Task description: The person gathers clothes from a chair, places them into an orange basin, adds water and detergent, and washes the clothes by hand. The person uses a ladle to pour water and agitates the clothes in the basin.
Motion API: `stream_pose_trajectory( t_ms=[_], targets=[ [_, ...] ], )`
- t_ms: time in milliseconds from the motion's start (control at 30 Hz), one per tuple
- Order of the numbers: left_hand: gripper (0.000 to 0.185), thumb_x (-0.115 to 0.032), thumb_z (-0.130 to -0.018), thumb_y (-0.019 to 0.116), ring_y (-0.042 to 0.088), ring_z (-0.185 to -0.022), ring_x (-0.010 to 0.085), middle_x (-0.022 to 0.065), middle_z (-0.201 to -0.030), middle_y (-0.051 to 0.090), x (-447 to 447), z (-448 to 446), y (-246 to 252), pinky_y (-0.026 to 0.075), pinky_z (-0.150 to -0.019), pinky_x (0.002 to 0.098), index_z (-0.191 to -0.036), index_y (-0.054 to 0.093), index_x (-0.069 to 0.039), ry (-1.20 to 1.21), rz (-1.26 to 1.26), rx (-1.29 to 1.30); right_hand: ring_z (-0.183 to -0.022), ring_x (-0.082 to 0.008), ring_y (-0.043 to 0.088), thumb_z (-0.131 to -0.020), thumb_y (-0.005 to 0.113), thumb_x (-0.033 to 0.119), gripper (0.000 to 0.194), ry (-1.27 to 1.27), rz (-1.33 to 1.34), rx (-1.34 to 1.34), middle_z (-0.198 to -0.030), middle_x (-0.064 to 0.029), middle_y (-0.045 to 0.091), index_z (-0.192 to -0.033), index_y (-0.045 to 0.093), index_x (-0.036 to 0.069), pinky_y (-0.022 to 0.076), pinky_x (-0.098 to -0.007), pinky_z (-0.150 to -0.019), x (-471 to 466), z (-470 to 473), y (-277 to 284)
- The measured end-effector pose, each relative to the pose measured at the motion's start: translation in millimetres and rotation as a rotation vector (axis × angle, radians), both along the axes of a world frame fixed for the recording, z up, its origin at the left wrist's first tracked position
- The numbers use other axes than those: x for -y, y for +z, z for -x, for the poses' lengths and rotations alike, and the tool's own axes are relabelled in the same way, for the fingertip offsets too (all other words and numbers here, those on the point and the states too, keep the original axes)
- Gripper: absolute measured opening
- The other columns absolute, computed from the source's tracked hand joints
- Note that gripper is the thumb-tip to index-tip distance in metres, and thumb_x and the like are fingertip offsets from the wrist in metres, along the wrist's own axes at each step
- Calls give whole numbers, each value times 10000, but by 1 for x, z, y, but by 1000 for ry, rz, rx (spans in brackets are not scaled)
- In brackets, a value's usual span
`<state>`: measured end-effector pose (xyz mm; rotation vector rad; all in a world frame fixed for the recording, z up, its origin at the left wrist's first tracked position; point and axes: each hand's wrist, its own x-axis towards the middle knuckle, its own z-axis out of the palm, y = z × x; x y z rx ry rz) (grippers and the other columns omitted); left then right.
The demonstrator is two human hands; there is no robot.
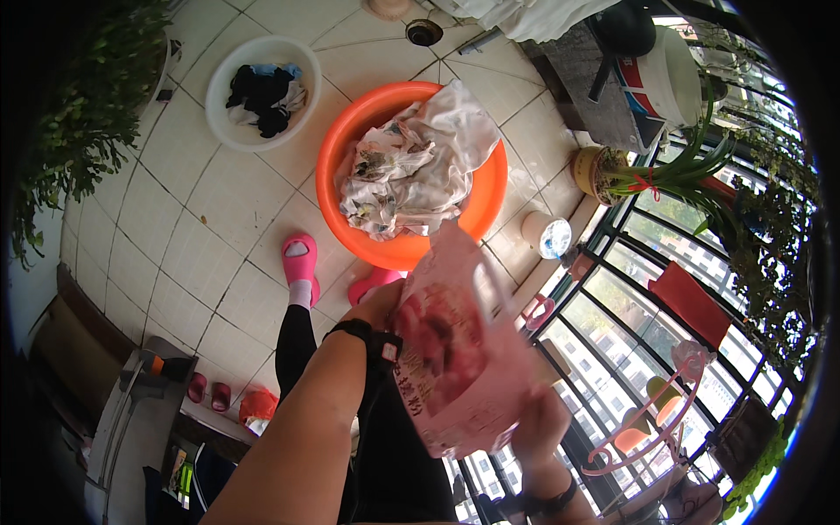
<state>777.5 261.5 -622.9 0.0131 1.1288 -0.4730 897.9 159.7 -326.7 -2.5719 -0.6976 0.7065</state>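
Note:
A pink printed plastic bag (462,348) is held up between both hands over the near side of an orange basin. My left hand (387,303) is at the bag's left edge, its fingers partly hidden behind the bag. My right hand (543,423) grips the bag's lower right corner. Beyond the bag, the orange plastic basin (335,213) stands on the tiled floor, holding a heap of pale patterned cloth (420,164), one part of which lies over the far right rim. The bag's top end overlaps the basin's near rim in this view.
A white basin (216,105) with dark and light clothes (262,95) stands at the upper left. A white tub (548,235) and a potted plant (594,174) line the window side. Pink slippers (300,259) are on my feet. A floor drain (424,33) lies beyond.

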Motion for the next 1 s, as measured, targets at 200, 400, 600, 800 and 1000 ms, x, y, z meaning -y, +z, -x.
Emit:
stream_pose_trajectory(
  t_ms=[200,400,600,800,1000],
  targets=[
    [434,-400,-916,444,481,-359,202,89,-585,607,0,11,-3,386,-353,289,-749,635,-48,24,224,75,-508,-245,509,-930,467,117,204,-7,-14,-9,-604,-138,520,-774,536,4,391,-309,-488,5,1,-5],
    [434,-359,-922,402,494,-367,211,117,-620,623,15,14,-16,416,-367,302,-776,633,-22,-80,74,13,-544,-224,537,-875,513,33,110,138,-28,-58,-633,-134,536,-770,533,3,421,-292,-527,25,5,-8],
    [415,-359,-922,392,561,-433,242,139,-706,643,19,20,-31,457,-405,329,-981,599,-4,146,14,159,-607,-275,627,-796,550,-42,54,31,24,-33,-718,-145,625,-821,575,-1,485,-316,-541,42,5,-12],
    [398,-360,-934,377,601,-513,229,124,-743,651,15,12,-32,486,-451,323,-1045,592,-44,240,-39,125,-617,-278,637,-758,511,-110,186,18,-1,-72,-741,-159,632,-878,588,9,491,-320,-553,43,12,-16],
    [388,-387,-931,386,552,-441,181,94,-692,637,21,-8,-28,441,-397,295,-952,609,-70,122,-50,61,-602,-279,626,-778,526,-58,103,-74,25,-65,-737,-153,625,-826,581,15,480,-326,-540,52,20,-14]
  ],
)
